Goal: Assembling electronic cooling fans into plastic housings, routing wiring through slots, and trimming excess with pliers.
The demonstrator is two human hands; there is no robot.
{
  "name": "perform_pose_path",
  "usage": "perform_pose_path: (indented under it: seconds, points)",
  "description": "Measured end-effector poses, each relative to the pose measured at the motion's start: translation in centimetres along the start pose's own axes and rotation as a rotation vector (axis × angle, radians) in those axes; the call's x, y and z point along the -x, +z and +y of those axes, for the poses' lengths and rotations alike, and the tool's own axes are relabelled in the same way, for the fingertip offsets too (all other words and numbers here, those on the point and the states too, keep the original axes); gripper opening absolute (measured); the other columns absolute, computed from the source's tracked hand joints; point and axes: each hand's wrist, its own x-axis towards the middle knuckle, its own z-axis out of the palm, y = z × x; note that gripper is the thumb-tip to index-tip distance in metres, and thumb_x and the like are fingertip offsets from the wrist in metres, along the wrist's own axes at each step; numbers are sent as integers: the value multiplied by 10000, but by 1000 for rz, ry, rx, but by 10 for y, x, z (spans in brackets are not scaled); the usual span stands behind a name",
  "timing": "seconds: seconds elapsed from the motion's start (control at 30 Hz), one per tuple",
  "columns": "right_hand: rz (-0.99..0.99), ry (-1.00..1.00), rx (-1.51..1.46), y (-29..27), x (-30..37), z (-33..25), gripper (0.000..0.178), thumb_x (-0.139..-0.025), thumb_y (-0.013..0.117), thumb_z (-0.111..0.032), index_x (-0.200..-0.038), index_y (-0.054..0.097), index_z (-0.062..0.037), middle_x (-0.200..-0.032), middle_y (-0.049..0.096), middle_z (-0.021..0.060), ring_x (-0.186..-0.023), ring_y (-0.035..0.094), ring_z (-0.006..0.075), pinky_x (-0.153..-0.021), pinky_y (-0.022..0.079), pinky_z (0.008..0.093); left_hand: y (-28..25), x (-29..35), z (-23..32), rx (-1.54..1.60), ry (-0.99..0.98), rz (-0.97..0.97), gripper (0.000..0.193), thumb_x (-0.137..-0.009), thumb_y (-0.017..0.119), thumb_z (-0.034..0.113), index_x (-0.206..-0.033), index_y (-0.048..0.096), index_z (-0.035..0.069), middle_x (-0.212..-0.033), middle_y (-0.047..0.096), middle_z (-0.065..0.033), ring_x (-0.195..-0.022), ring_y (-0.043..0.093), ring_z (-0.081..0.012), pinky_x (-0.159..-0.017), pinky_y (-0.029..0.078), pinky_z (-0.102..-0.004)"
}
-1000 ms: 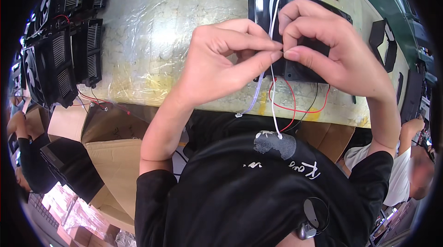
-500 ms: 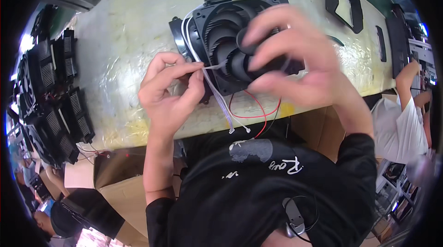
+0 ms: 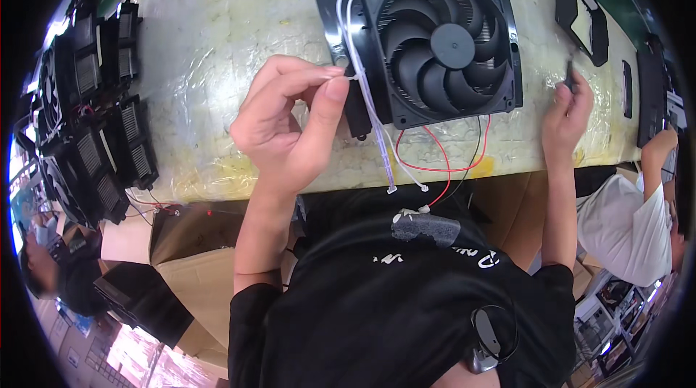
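My left hand (image 3: 293,123) is closed, with thumb and forefinger pinching a thin white cable tie (image 3: 353,77) beside white cables (image 3: 367,94). These cables run down the left side of a black fan (image 3: 453,46) and end in small white connectors near the table's front edge. The fan lies face up on a dark, finned unit with a black bracket (image 3: 341,40) at its left. Right of the fan, my right hand (image 3: 568,116) is closed around a slim dark tool (image 3: 570,72); its kind is too blurred to tell.
Red and black wires (image 3: 444,159) loop out below the fan. A black angular frame (image 3: 583,22) and a dark strip (image 3: 627,88) lie at the right. Several similar fan units (image 3: 90,91) stand at the left edge. Cardboard boxes (image 3: 196,279) sit below the table; other people work at both sides.
My right hand has left the fan and moved right, to the slim dark tool, uncovering the fan's hub and blades. My left hand keeps its pinch by the cables. The view has shifted.
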Motion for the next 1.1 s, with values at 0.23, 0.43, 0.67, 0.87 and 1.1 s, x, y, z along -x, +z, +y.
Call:
perform_pose_path:
  seconds: [0.23, 0.43, 0.67, 0.87, 1.1]
  points:
    - [-453, -453, -158, -42, -66, -158, 497, -735, 624, 116, -1203, 637, -50, -1179, 573, 116, -924, 592, 222, -817, 492, 323, -2, 3, -4, 135, -80, 18, 89, -836, 699, -63, -923, 686, -54, -856, 637, -82, -704, 581, -82, -616, 453, -178]
    - [-440, -786, 100, -29, -81, -190, 531, -676, 594, 68, -1179, 655, -86, -1132, 572, 100, -935, 573, 286, -809, 468, 375, 2, 1, -2, 119, -69, 10, 90, -836, 700, -62, -925, 695, -48, -850, 641, -77, -704, 577, -78, -607, 446, -175]
    - [-569, -882, 304, -35, -84, -216, 409, -695, 621, -57, -1100, 674, -30, -957, 567, 89, -839, 566, 234, -708, 451, 336, -3, 3, 0, 107, -69, -4, 89, -834, 704, -60, -922, 699, -41, -841, 639, -71, -702, 565, -73, -601, 431, -172]
    - [-569, -895, 286, -41, -81, -212, 386, -691, 643, -140, -1064, 704, -59, -752, 576, 34, -728, 592, 191, -601, 467, 289, 2, -1, -1, 178, -79, -14, 104, -844, 681, -80, -943, 673, -48, -838, 625, -61, -671, 551, -69, -578, 419, -174]
    - [-407, -372, 95, -56, -65, -148, 149, -810, 571, -77, -906, 660, -6, -781, 666, 172, -710, 648, 361, -631, 512, 408, -16, -5, 5, 23, -118, 338, 55, -938, 609, 53, -917, 609, 2, -660, 542, -33, -493, 440, -81, -456, 343, -200]
